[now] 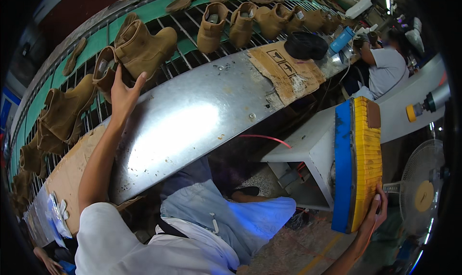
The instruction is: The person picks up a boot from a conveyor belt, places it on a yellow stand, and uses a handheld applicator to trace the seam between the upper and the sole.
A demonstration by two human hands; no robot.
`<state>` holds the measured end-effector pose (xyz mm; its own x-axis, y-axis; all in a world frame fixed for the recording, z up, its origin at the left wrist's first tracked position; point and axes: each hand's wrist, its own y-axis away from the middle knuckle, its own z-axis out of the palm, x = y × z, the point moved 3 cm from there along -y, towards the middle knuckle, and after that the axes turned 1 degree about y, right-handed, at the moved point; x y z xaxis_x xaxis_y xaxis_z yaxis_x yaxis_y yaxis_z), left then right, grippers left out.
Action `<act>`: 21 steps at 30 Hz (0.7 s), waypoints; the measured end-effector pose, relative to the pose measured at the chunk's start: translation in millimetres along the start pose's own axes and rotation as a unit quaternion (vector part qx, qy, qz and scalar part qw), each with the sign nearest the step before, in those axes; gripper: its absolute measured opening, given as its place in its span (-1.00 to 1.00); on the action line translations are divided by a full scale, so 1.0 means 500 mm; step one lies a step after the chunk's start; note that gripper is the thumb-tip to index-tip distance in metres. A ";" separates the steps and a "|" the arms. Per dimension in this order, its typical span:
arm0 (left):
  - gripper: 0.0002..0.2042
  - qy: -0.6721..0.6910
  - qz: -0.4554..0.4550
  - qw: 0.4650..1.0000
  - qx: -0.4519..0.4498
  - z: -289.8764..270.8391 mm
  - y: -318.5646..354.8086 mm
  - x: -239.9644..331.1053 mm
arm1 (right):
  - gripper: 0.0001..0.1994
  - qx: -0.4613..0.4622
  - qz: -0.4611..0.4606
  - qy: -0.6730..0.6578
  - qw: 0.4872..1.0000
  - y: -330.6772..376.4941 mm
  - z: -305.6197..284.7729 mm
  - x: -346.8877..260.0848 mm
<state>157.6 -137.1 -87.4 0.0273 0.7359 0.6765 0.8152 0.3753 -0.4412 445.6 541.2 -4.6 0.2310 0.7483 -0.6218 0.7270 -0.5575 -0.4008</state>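
White T-shirt sleeve (107, 234) nearest, the splayed left hand (125, 96) reaches a tan ankle boot (146, 47), right hand (374, 213) touches a yellow-and-blue pad (366, 157), grips unclear; lifting likely needs firmer closing

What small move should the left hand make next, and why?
I'd probably bring the thumb and index finger of the left hand gently together on the large tan boot. They are spread apart at its near side, though the exact contact is hard to see, and the right hand is away at the lower end of the yellow-and-blue block.
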 end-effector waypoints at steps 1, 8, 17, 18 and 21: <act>-0.07 -0.001 0.014 1.000 0.000 0.010 0.004 0.021 | -0.58 0.001 0.005 -0.003 1.000 0.001 0.000 0.000; -0.18 -0.044 0.105 0.993 0.033 0.027 0.038 -0.009 | -0.62 0.015 -0.010 -0.009 1.000 -0.007 -0.005 0.032; -0.09 -0.090 0.063 0.994 0.023 0.014 0.034 -0.012 | -0.66 0.028 0.008 0.000 1.000 0.011 -0.006 0.015; -0.08 -0.070 0.071 0.995 0.019 0.033 0.025 -0.006 | -0.67 0.029 0.014 0.003 0.999 0.011 -0.008 0.007; -0.15 -0.083 0.072 0.989 0.095 0.050 -0.033 -0.043 | -0.69 0.031 0.031 -0.011 0.999 0.007 -0.003 -0.002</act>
<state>129.3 -145.0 -109.3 0.0266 0.8657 0.4998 0.6852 0.3483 -0.6397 449.0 539.1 -4.4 0.2593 0.7046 -0.6606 0.6704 -0.6236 -0.4020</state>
